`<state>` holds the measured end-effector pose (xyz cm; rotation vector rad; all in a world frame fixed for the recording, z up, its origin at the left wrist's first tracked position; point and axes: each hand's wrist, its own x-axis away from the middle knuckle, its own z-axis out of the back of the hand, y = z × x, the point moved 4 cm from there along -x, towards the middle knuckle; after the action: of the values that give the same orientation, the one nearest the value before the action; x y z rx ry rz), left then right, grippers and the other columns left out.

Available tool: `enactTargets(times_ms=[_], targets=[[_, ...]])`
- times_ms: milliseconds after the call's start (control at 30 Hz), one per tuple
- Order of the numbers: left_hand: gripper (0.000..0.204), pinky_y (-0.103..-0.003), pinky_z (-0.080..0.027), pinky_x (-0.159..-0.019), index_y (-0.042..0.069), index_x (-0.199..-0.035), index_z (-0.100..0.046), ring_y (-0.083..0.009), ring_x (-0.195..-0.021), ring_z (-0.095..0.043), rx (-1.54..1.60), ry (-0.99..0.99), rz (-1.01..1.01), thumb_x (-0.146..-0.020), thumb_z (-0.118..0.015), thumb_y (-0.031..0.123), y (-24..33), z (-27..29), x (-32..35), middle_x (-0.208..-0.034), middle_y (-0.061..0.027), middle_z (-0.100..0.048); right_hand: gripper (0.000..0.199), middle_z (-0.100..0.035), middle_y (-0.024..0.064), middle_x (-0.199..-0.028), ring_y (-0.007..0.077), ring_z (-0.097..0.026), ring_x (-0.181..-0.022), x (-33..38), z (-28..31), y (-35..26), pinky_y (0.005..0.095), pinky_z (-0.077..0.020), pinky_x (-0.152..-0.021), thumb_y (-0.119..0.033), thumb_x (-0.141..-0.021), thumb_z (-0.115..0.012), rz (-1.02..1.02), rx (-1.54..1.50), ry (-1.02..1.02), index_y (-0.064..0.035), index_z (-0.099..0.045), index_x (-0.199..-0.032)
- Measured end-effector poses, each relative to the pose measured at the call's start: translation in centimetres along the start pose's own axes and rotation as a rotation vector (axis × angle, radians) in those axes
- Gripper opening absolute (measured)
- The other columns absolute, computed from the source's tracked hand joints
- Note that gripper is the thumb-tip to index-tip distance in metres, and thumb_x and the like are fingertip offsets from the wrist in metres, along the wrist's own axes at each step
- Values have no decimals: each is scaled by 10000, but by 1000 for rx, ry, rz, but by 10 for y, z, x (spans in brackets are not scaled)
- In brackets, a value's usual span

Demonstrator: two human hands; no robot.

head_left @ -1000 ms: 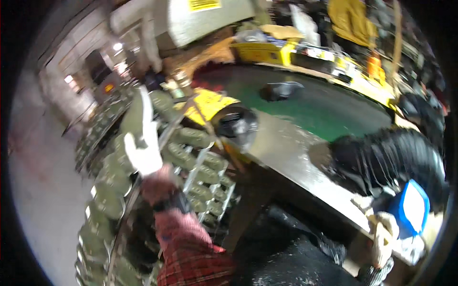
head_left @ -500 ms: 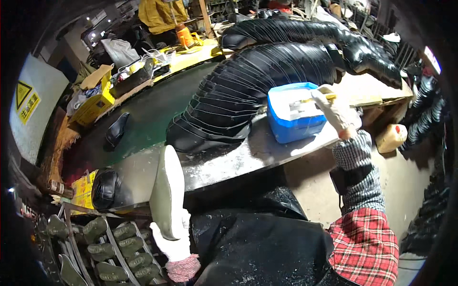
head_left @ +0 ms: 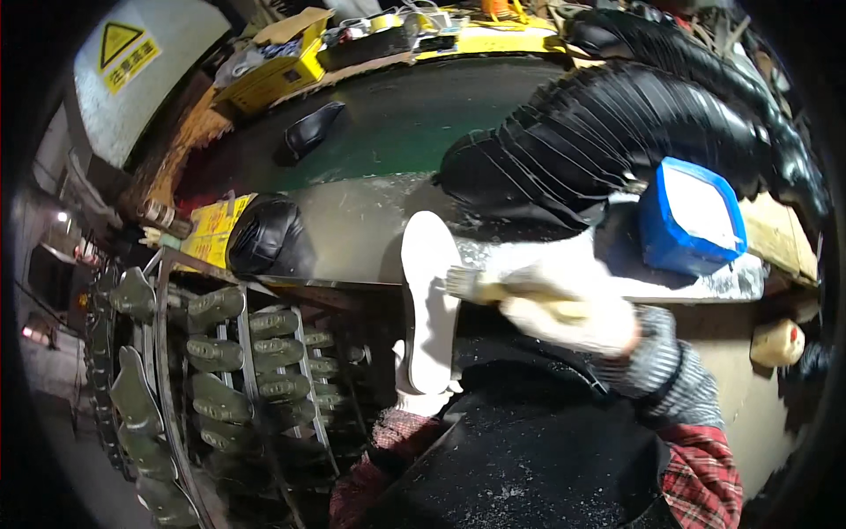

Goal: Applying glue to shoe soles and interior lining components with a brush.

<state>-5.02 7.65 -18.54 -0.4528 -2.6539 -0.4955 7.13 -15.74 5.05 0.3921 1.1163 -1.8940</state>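
My left hand point(head_left: 421, 402), in a white glove, is closed around the heel end of a shoe last point(head_left: 427, 247). The last stands toe away from me, with its white bottom face turned up. My gloved right hand point(head_left: 577, 313), smeared by motion, grips a flat brush point(head_left: 465, 284) by its handle. The bristles are over the right edge of the last's white face, at about mid-length; whether they touch cannot be told. To the right on the bench stands a blue tub point(head_left: 654, 231) with white stuff inside.
A long row of black leather shoe uppers point(head_left: 617, 132) curves across the bench point(head_left: 352, 220). Single black uppers lie on the green surface point(head_left: 313, 130) and by a yellow box point(head_left: 216, 225). At lower left, a metal rack point(head_left: 163, 353) holds several olive lasts. A pale jug point(head_left: 777, 342) is at right.
My right hand has brought the brush from the tub leftward to the last. My left hand has turned the last so its white face shows more fully. The view has shifted left.
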Motion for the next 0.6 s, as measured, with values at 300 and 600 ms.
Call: enactTargets(times_ms=[300,600], targets=[[911,-680,-527,-741,41,-1467,-322,-532,-1020,-580,399,-518,176,-877,-426,728,-11,32,-7,-1325,-332,-442,253,-707,85,-877,69,-621,-792,9,-48,29,208,-507,-654,-195,-935,-623,-620,-945,-177,-18,-664,-1111],[881,-716,-473,-826,-2,-1427,-380,-535,-1096,-557,445,-603,142,-875,-472,678,-6,-3,-8,-1341,-317,-472,197,-688,129,-786,240,-685,-708,-71,-65,24,315,-549,-645,-193,-905,-624,-55,-141,-333,-26,-693,-984]])
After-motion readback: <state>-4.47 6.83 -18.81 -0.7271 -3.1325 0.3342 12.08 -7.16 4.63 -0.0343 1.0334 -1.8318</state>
